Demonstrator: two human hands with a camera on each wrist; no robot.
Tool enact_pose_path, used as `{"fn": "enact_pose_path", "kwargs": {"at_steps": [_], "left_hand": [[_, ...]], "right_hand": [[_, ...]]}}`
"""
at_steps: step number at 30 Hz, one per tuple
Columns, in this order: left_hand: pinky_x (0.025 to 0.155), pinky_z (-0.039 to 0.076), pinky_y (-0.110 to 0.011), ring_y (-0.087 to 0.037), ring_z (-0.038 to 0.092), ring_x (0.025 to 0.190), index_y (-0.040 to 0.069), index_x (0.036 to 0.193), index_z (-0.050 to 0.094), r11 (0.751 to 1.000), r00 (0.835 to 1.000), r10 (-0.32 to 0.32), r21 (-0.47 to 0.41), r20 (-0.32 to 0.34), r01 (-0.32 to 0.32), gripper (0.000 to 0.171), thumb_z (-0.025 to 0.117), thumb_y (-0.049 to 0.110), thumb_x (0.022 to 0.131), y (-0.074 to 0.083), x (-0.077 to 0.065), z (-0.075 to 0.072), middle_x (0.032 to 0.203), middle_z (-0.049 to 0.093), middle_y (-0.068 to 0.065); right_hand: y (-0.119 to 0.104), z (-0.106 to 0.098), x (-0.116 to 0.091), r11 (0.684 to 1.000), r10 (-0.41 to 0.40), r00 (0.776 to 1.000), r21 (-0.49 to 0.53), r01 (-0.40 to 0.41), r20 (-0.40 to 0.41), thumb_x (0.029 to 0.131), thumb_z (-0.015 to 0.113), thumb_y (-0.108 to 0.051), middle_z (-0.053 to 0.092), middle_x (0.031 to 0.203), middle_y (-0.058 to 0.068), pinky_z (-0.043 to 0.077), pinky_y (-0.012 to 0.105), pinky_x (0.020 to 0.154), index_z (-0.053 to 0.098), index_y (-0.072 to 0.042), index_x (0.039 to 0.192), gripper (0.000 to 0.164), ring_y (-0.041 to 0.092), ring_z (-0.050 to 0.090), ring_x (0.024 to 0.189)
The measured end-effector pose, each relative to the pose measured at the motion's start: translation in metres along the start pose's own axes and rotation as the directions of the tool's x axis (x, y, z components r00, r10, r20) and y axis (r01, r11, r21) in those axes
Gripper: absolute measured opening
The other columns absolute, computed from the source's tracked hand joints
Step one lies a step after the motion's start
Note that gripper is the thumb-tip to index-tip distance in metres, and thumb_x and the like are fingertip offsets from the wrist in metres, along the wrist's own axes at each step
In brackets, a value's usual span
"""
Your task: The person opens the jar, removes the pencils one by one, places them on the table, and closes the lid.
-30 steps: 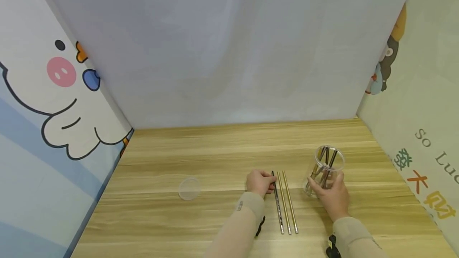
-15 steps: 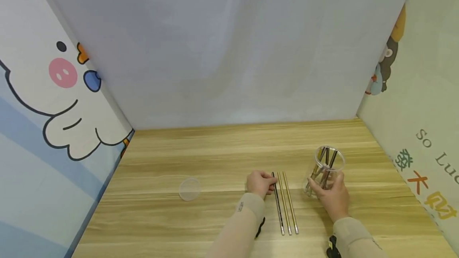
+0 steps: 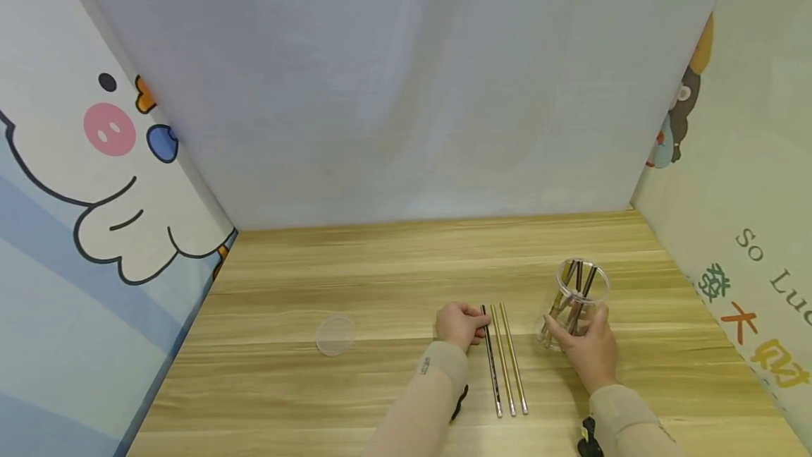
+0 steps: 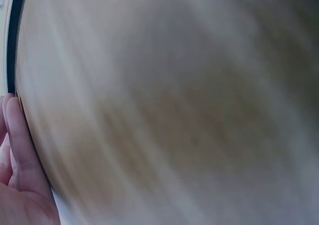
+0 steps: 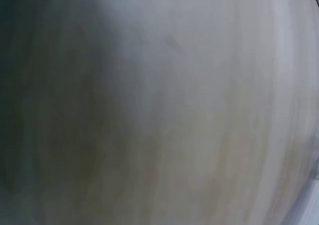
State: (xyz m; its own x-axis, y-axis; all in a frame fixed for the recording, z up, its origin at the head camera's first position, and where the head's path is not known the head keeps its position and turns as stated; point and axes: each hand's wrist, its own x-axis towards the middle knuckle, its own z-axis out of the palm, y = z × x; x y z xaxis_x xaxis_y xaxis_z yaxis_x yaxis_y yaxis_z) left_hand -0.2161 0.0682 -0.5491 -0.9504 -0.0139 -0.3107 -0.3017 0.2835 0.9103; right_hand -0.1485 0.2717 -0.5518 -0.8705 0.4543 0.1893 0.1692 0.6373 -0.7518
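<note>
In the head view my left hand (image 3: 458, 324) has its thumb and fingertips at the upper end of a black pencil (image 3: 491, 372) and pinches it. Two gold pencils (image 3: 503, 358) lie side by side just right of it, all with silvery lower ends. My right hand (image 3: 590, 351) grips a clear plastic cup (image 3: 582, 296) low on its near side, thumb on the left. Several dark and gold pencils (image 3: 579, 277) lean inside the cup. Part of the left hand (image 4: 25, 170) shows at the edge of the left wrist view; no pencil is visible there.
A thin, round, translucent disc (image 3: 335, 335) lies on the wooden tabletop (image 3: 285, 400), well left of the hands. Behind the table stands a pale grey wall panel (image 3: 406, 90). Printed cartoon panels rise at both sides. The right wrist view holds only blurred tabletop.
Both hands, the cup and the gold pencils stay in place. The black pencil's upper end has come very slightly nearer to me. Otherwise only a slight camera shift shows.
</note>
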Motion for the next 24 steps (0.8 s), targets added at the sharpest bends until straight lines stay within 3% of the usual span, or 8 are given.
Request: {"fn": "enact_pose_path", "kwargs": {"at_steps": [15, 24], "left_hand": [[0.047, 0.054, -0.023, -0.013, 0.065, 0.051, 0.007, 0.079, 0.073, 1.0, 1.0, -0.007, -0.015, 0.004, 0.007, 0.01, 0.08, 0.013, 0.083, 0.0012, -0.0003, -0.0025, 0.062, 0.069, -0.007], [0.047, 0.055, -0.025, -0.011, 0.063, 0.05, 0.006, 0.083, 0.073, 0.996, 0.999, -0.027, -0.082, 0.042, 0.03, 0.01, 0.079, 0.013, 0.084, -0.0014, 0.0047, -0.0079, 0.067, 0.071, -0.009]], "right_hand": [[0.0013, 0.0001, 0.0007, 1.0, -0.005, 1.0, -0.001, 0.005, -0.004, 0.081, 0.077, -0.04, 0.063, 0.094, 0.027, 0.044, 0.035, 0.055, 0.04, 0.001, 0.114, 0.065, 0.035, 0.063, 0.074], [0.0037, 0.001, 0.001, 1.0, -0.001, 1.0, -0.002, 0.001, -0.006, 0.081, 0.078, -0.04, 0.062, 0.093, 0.025, 0.043, 0.034, 0.055, 0.04, 0.001, 0.112, 0.064, 0.034, 0.063, 0.074]]}}
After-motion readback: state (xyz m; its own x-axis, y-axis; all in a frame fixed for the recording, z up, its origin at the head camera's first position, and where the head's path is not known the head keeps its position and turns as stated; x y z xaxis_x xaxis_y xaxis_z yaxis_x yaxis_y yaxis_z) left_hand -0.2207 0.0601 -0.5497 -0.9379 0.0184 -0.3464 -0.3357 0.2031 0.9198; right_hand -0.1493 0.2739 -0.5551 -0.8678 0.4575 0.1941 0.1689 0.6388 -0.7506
